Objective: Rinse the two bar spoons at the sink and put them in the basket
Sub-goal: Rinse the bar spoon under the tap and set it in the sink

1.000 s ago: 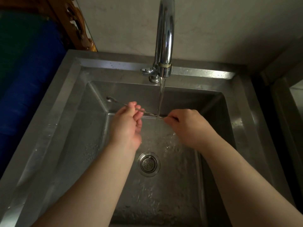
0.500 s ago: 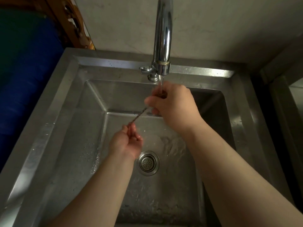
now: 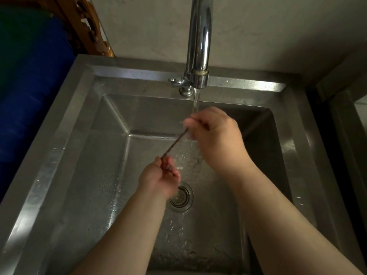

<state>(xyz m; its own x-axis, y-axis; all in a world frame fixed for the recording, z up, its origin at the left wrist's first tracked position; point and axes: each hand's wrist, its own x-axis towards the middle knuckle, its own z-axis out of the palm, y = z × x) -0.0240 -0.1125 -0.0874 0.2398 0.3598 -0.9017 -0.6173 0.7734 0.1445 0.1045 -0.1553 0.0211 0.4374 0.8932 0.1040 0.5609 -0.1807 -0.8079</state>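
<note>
A thin twisted bar spoon [image 3: 174,144] slants across the steel sink [image 3: 83,135], held at both ends. My left hand [image 3: 158,179] pinches its lower end just above the drain. My right hand [image 3: 216,135] grips the upper end right under the running tap [image 3: 198,46], where the water stream hits my fingers. Both tips of the spoon are hidden inside my hands. I cannot tell whether one spoon or two are held together. No basket is in view.
The drain strainer [image 3: 181,196] sits in the wet basin floor. A tap lever [image 3: 175,82] juts left at the spout's base. A blue barrel [image 3: 29,96] and carved wood [image 3: 89,26] stand left of the sink; a steel ledge [image 3: 345,126] runs along the right.
The spoon went from lying level between my hands to slanting. My right hand rose up under the spout and my left hand dropped toward the drain; since half a second ago little moved.
</note>
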